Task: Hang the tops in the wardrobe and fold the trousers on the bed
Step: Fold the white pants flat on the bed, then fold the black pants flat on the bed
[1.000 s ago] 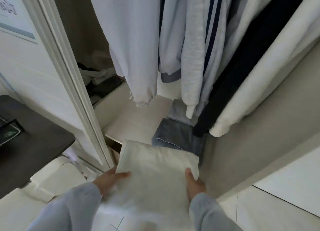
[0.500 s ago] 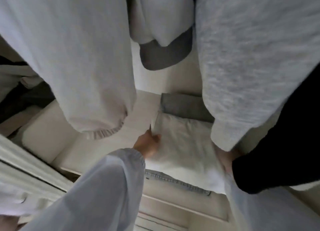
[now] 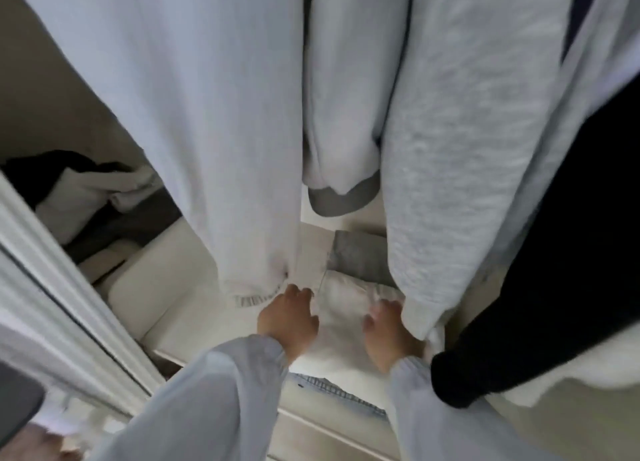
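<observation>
Now both hands flat, left hand and right hand, fingers spread, on folded white trousers, wardrobe shelf.

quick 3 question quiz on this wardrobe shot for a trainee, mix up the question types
1. True or false: both hands are on the folded white trousers lying on the wardrobe shelf.
2. Multiple choice: what lies directly under the white trousers at the near edge? A) blue denim B) a red towel C) a shoe box
3. Fill in: the folded garment just behind the white trousers is ____ in colour.

Key
1. True: the left hand rests at their left edge, the right hand on their right side.
2. A
3. grey
</observation>
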{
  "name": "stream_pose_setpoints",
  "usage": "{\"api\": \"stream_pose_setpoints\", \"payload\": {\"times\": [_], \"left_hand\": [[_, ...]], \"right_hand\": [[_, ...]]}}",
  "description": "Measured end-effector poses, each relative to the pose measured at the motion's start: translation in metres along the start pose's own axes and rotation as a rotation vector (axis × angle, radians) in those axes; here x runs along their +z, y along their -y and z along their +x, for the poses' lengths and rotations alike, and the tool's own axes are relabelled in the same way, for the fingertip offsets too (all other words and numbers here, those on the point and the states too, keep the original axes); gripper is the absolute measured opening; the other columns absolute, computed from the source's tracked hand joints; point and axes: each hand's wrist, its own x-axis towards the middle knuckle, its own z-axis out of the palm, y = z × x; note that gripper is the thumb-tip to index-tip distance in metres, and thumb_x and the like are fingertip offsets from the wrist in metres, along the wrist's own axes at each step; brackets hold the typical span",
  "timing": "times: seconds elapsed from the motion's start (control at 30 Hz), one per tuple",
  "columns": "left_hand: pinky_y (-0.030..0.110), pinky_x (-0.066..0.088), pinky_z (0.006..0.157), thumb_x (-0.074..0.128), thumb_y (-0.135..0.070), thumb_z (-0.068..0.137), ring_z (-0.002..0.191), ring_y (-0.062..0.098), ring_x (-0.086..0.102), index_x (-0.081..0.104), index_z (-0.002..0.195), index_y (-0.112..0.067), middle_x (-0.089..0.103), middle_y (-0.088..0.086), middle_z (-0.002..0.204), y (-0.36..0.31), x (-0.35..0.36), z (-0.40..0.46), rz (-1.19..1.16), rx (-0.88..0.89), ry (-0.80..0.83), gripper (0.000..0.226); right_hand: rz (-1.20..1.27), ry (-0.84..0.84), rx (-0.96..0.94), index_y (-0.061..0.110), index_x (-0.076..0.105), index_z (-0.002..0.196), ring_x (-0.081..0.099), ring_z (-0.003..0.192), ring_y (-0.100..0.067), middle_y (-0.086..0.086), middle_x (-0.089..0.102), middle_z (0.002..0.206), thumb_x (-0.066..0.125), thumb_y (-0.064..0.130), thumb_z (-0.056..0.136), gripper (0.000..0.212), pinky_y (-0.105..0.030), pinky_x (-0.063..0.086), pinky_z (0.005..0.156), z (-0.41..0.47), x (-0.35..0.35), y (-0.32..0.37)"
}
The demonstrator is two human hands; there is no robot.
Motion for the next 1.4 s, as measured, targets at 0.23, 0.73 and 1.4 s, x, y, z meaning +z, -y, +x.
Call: {"api": "stream_pose_setpoints", "payload": {"times": [0.23,0.73,1.4], "left_hand": [[0.022,0.048,0.082,0.048,-0.04,0.092,0.094,0.005,0.061,0.055,0.117,-0.037,0.061,-0.018,0.101,0.043,-0.128,-0.18,-0.076,-0.119,-0.189,0.026],[0.036,0.054,0.077,0.069,-0.021,0.082,0.074,0.01,0.066,0.061,0.081,-0.046,0.067,-0.016,0.079,0.162,-0.159,-0.682,-0.311,-1.148,-0.808,0.026],[0.033,0.047,0.091,0.043,-0.033,0.092,0.108,0.026,0.058,0.06,0.112,-0.034,0.063,-0.001,0.12,0.299,-0.029,-1.141,-0.568,-1.967,-0.683,0.027]], "right_hand": [[0.042,0.253,-0.483,0.019,0.063,0.101,0.061,0.099,-0.019,0.002,0.068,0.106,0.04,0.029,0.094,0.026,-0.024,0.042,0.075,-0.182,-0.028,0.093],[0.054,0.857,-1.339,0.018,0.062,0.102,0.058,0.099,-0.027,-0.004,0.067,0.105,0.044,0.031,0.091,0.025,-0.03,0.044,0.083,-0.586,0.044,0.168],[-0.552,1.179,-1.757,0.017,0.061,0.081,0.051,0.075,-0.022,0.0,0.058,0.076,0.044,0.021,0.09,0.02,-0.027,0.041,0.066,-1.058,0.311,0.122]]}}
